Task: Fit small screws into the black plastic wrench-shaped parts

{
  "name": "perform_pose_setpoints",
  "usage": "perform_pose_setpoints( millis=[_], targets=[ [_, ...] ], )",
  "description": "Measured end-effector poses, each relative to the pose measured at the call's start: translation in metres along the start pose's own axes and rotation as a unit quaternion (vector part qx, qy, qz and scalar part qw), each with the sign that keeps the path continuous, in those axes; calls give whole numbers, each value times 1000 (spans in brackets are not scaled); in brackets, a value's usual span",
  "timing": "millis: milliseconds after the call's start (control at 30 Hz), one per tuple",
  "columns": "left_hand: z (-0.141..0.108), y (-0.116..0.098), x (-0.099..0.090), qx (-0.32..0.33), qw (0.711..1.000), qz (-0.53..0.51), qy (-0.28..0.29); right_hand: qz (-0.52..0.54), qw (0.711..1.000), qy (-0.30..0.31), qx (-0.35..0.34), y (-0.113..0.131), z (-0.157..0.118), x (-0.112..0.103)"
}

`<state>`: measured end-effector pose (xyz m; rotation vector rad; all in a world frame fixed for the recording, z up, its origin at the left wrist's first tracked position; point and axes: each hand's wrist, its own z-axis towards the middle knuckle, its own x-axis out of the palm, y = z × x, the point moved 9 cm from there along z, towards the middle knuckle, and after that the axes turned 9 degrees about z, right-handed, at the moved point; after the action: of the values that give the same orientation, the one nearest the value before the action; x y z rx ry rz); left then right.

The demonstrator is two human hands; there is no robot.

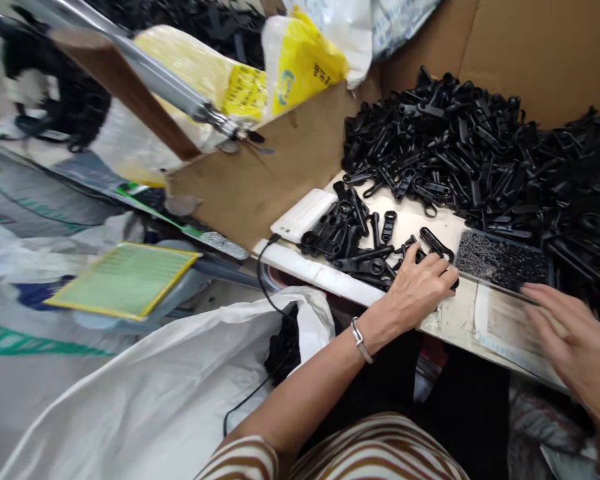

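Note:
My left hand (423,287), with a silver bracelet at the wrist, rests at the front of the table. Its fingers are bent down over a black plastic part, whose dark end shows past the fingertips; the rest is under the hand. Just behind the fingers lies another long black part (437,244). To the left is a small heap of similar black parts (337,230). My right hand (575,333), slightly blurred, hovers over the table's front edge with fingers stretched out and thumb apart. Its fingertips are close to a shallow clear tray (550,270) of tiny dark pieces.
A large pile of black plastic parts (455,140) fills the back and right, against cardboard (545,60). A white flat device (304,215) with a black cable stands at left beside a wooden board (260,180). Below hangs a white sack (180,373). A metal rod (145,60) slants above.

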<state>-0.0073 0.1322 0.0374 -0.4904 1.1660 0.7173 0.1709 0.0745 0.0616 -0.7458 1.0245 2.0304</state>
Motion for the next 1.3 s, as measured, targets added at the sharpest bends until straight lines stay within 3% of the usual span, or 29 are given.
perform_pose_setpoints(
  millis=[100,233,333,433,500,567,700,900,1000,1133,1233,1300],
  targets=[
    [0,5,-11,-16,996,-3,-83,50,998,43,-14,27,9,24],
    [0,-3,-26,-26,985,-43,-165,63,997,32,37,15,5,27],
    [4,-37,-21,45,986,-100,-127,71,993,21,96,-6,-8,21],
    [6,-70,0,93,986,-134,-30,64,986,21,154,-28,-20,17],
    [6,-79,15,93,986,-140,20,51,983,33,173,-37,-22,15],
    [5,-78,20,83,985,-147,25,32,983,43,174,-42,-15,11],
    [-3,-65,13,66,989,-135,-15,-33,987,53,151,-48,13,7],
    [-12,-58,20,65,989,-136,6,-172,959,134,181,-70,43,31],
    [-9,-57,23,61,988,-144,20,-206,949,149,188,-68,48,31],
    [-7,-55,22,57,988,-142,30,-74,965,168,188,-45,34,24],
    [-8,-56,20,61,988,-142,28,86,947,237,201,-22,4,37],
    [-8,-56,19,64,987,-146,26,121,937,242,222,-14,-14,46]
  ],
)
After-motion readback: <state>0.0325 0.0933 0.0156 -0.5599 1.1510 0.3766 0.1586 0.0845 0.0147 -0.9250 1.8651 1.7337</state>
